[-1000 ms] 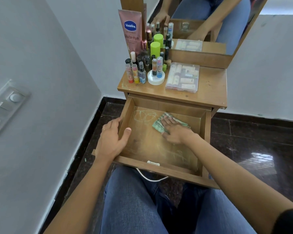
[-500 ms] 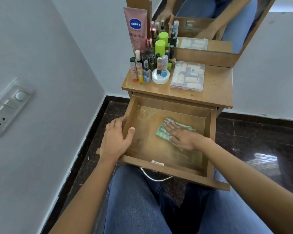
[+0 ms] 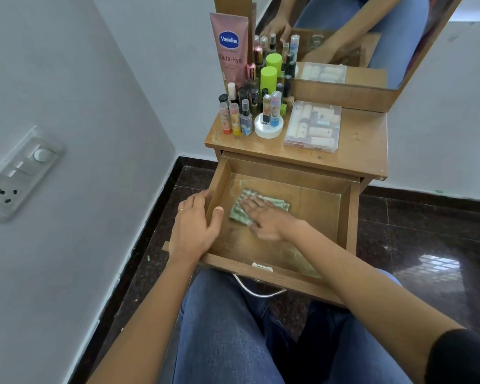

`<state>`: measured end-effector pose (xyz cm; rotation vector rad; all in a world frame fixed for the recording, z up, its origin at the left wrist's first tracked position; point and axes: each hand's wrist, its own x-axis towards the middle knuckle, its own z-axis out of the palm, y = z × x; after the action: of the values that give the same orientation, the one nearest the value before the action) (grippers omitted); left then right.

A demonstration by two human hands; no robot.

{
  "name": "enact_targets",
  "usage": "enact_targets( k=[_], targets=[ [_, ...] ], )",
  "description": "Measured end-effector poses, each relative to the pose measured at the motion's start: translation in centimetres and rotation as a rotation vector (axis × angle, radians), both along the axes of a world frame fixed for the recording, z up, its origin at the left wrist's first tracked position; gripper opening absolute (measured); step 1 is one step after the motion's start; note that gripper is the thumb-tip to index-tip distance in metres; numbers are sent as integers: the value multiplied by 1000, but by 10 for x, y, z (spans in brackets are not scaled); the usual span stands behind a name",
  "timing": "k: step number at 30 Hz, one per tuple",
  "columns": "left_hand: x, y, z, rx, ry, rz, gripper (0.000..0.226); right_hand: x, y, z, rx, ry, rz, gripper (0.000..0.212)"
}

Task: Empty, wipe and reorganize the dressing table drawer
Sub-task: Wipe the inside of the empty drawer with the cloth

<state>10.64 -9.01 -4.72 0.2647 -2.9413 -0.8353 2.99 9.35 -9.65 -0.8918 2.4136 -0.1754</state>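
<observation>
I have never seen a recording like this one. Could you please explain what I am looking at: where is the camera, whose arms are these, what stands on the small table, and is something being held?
There is no machine here. A person works with bare hands, and the only camera sits on their head, looking forward and down. That is why you see their own arms and jeans from above.

The drawer of a dressing table is pulled out. The left hand holds the drawer's left wall, with the thumb inside. The right hand lies flat and presses a green striped cloth onto the drawer's floor.

On the tabletop stand a pink Vaseline tube, many small bottles, a white jar and a clear plastic box. The mirror behind them reflects the person.
</observation>
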Motion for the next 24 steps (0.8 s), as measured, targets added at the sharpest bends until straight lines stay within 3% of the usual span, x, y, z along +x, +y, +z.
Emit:
enact_targets(
  k=[3,8,17,24],
  targets=[
    [0,-1,-1,8,-17,14,53,14,27,-2,-17,-13,55,61],
    [0,-1,-3,-6,-23,5,53,1,63,1,6,-37,-56,60],
    [-1,-1,-1,-26,-42,14,52,-32,-17,-2,26,43,-120,60],
    [0,-2,0,14,-41,35,52,7,3,-7,-78,17,71,57]
  ],
)
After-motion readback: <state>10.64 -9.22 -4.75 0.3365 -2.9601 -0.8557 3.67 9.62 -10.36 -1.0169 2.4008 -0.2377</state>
